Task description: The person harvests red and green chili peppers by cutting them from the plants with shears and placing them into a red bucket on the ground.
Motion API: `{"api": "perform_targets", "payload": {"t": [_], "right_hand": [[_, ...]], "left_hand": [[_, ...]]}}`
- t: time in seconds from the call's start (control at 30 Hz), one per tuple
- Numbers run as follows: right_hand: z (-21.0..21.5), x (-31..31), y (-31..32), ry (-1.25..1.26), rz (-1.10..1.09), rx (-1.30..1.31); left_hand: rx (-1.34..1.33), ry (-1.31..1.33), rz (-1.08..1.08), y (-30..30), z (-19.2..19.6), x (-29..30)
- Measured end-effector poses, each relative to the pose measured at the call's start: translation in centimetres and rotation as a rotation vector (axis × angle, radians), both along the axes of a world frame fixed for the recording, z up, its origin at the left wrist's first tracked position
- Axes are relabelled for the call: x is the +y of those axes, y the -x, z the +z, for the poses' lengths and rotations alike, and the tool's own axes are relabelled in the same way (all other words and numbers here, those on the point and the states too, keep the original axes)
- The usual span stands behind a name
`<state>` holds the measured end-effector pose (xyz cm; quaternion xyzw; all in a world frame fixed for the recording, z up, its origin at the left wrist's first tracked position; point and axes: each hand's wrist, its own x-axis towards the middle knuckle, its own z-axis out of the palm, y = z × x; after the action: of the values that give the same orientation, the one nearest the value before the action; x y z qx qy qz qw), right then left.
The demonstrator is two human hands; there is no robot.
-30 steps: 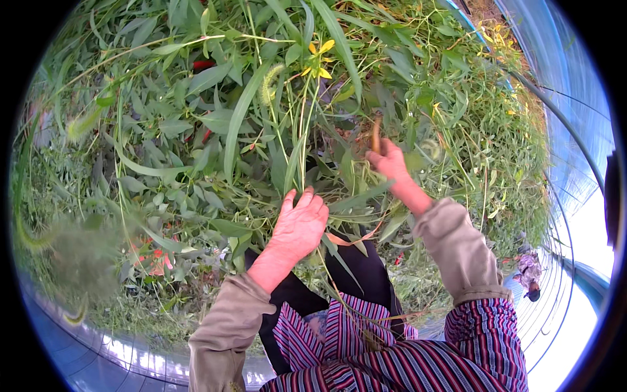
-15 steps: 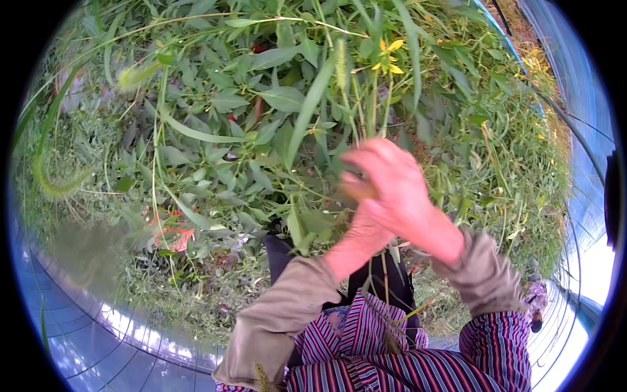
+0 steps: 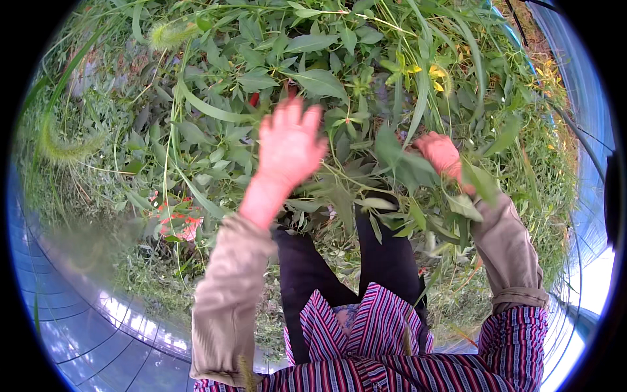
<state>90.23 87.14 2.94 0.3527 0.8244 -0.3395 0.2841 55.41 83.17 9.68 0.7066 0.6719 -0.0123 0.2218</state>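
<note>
My left hand [image 3: 287,145] is stretched out over the leafy pepper plants [image 3: 320,83], slightly blurred. Its fingers are extended and a little apart, and nothing shows in them. Just beyond the fingertips, a red pepper [image 3: 253,99] hangs among the leaves, with another dark red one [image 3: 291,89] partly hidden. To the right, my right hand [image 3: 441,154] is closed, its fingers curled in among stems and blurred leaves. Whatever it grips is hidden by the foliage. A leafy branch [image 3: 465,206] lies across my right wrist and sleeve.
Long grass blades [image 3: 209,112] and a bristly seed head [image 3: 173,34] stick up among the plants. Yellow leaves [image 3: 436,77] stand beyond my right hand. A red-orange patch [image 3: 179,222] lies at the left. Blue sheeting [image 3: 98,340] borders the plants, and a dark hose-like line [image 3: 578,140] runs at right.
My hands were together in the middle by upright stems; now they are apart. The left has moved left and forward and opened; the right has moved right. Leaves beside it have shifted.
</note>
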Motion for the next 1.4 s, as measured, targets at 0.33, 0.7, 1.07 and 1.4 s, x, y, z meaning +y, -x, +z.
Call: {"api": "perform_targets", "payload": {"t": [0.33,0.7,1.07,1.4], "right_hand": [[5.8,2.4,10.4,0.125,-0.839,0.218],[5.5,-1.1,32.4,0.326,-0.507,0.061],[6.0,-6.9,29.3,0.645,-1.194,0.723],[11.3,-7.0,25.5,1.025,-1.343,0.760]], "left_hand": [[0.040,0.461,0.095,6.9,-1.5,-9.3],[-0.056,0.121,0.322,3.2,-2.1,-12.2],[-0.536,0.031,0.554,3.7,2.0,-16.9],[-0.604,-0.180,0.727,3.3,5.8,-14.3]]}}
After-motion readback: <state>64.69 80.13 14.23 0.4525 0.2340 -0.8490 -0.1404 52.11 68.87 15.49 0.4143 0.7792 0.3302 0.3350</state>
